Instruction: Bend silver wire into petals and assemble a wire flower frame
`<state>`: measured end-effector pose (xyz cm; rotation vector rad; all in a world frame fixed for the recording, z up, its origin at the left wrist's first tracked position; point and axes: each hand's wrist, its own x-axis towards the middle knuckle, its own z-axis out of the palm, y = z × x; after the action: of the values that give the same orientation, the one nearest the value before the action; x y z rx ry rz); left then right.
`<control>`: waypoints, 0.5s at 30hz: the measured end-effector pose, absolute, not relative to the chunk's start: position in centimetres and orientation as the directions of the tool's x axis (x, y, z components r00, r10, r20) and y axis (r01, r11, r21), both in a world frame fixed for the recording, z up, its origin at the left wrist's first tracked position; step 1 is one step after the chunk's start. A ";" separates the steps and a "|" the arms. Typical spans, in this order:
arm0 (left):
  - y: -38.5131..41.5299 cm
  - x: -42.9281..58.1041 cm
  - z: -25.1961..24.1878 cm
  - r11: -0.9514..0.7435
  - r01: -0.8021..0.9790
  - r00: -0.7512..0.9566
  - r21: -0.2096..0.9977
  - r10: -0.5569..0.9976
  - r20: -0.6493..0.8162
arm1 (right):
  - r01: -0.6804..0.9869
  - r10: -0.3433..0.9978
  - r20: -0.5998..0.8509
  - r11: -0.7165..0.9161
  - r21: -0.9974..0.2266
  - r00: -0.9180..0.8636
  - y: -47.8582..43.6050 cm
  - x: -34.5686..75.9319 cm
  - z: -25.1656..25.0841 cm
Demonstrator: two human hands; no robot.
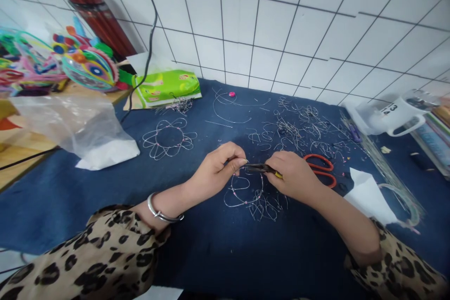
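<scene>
Wire ring (245, 202), thin, silvery and pink-beaded, is near the middle of the blue cloth (204, 239), seemingly only partly looped; the left hand (227, 163) pinches its far side between thumb and finger, the right hand (291, 171) wrapped around pliers (258, 168) (whether their tips bite, I cannot tell). Toward the cloth's left edge, a flower-shaped wire piece (170, 147) looks complete, rounded loops all round.

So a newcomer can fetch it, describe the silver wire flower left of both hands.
Toward the back left of the dark blue cloth is a bright green plastic packet. On its near side lies the silver wire flower: looped petals fully encircle its ring, unlike the silver wire piece below the dark metal pliers.
</scene>
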<state>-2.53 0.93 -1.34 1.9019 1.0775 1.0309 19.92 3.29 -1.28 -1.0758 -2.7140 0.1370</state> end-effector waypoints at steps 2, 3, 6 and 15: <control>0.9 -2.5 -1.4 -0.411 0.336 0.345 0.847 0.891 0.296 | 0.670 0.684 0.161 0.729 -0.139 -0.712 3.1 19.9 -1.2; 0.9 -2.5 -1.4 -0.416 0.340 0.351 0.843 0.888 0.297 | 0.672 0.684 0.159 0.729 -0.127 -0.712 3.1 19.8 -1.1; 0.8 -2.5 -1.5 -0.424 0.347 0.363 0.837 0.883 0.297 | 0.681 0.688 0.154 0.725 -0.099 -0.710 2.9 19.8 -1.1; 0.9 -2.6 -1.5 -0.485 0.389 0.386 0.783 0.858 0.339 | 0.686 0.683 0.173 0.726 -0.051 -0.710 2.9 19.9 -1.5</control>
<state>-2.61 0.89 -1.50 2.0438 1.0658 1.0049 19.86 2.90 -1.51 -1.1002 -2.7492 -0.0245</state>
